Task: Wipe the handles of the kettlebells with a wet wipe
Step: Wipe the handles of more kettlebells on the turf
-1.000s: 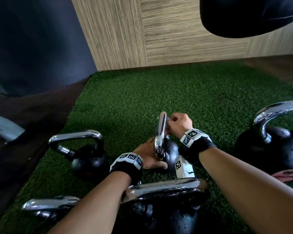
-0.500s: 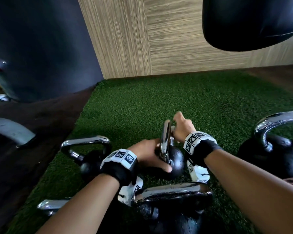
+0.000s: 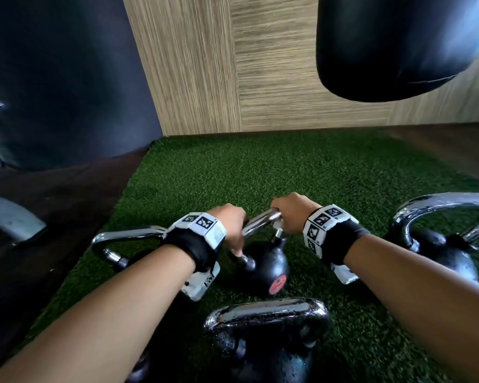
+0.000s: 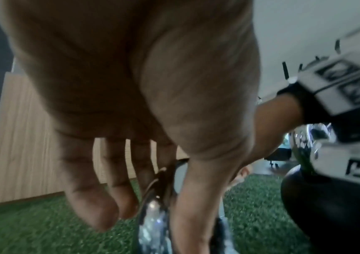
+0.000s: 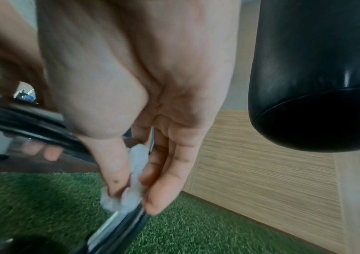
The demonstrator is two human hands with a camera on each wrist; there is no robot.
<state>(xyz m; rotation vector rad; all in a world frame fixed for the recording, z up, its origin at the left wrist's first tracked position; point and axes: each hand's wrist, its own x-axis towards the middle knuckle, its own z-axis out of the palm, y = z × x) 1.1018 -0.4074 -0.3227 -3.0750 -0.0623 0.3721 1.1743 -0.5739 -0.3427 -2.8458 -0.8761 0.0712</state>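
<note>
A green turf mat (image 3: 260, 172) covers the floor up to a wood-grain wall (image 3: 260, 64); a black punching bag (image 3: 393, 45) hangs at upper right, its top cut off by the frame edge. Four kettlebells stand on the mat. The large kettlebell (image 3: 448, 255) at right is cut off at the frame edge; the near kettlebell (image 3: 266, 344) at bottom centre is cut off below; the left kettlebell (image 3: 127, 236) is mostly hidden behind the left forearm, only its chrome handle showing. The small kettlebell (image 3: 268, 266) sits in the middle between both hands, body upright, a red mark on its front too blurred to read. Its chrome handle (image 3: 260, 221) is held at both ends. The left hand (image 3: 230, 225) grips the handle's left side, thumb and fingers curled round the bar; the left wrist view is blurred. The right hand (image 3: 291, 214) pinches a crumpled white wet wipe (image 5: 135, 173) between thumb and fingers against the handle's right side; in the head view the wipe is hidden under the hand
</note>
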